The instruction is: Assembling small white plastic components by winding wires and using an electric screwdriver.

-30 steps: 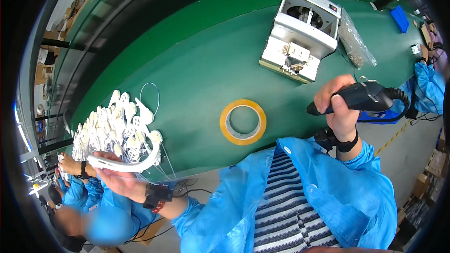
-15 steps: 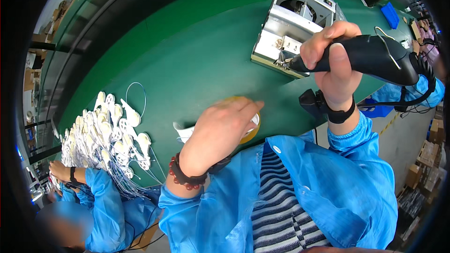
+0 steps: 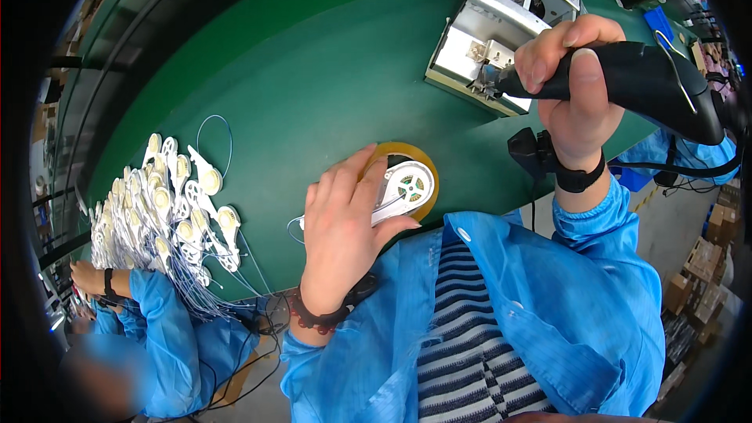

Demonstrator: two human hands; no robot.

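Note:
My right hand [image 3: 580,94] is wrapped round a black electric screwdriver [image 3: 638,82] with a metal hanging loop on its body. Its tip meets the metal front of a screw feeder [image 3: 501,31], at a small outlet. My left hand [image 3: 341,215] lies with fingers stretched out and thumb apart over a white plastic part [image 3: 413,186]. That part has a round spoked end and a thin cable; its narrow end is partly hidden beneath the palm. Underneath the round end is a yellow-brown ring [image 3: 429,207], like a tape roll, on the green table.
Many similar white parts [image 3: 160,200] with trailing cables are piled at the left of the green table [image 3: 290,102]. A co-worker's hand [image 3: 88,276] is beside that pile. A blue bin [image 3: 658,23] stands at the far right. Stacked cartons [image 3: 697,258] are on the floor.
My left hand has drawn back to the left and its fingers have spread, uncovering the round end of the white part. The screwdriver tip stays at the feeder; the whole view has shifted slightly.

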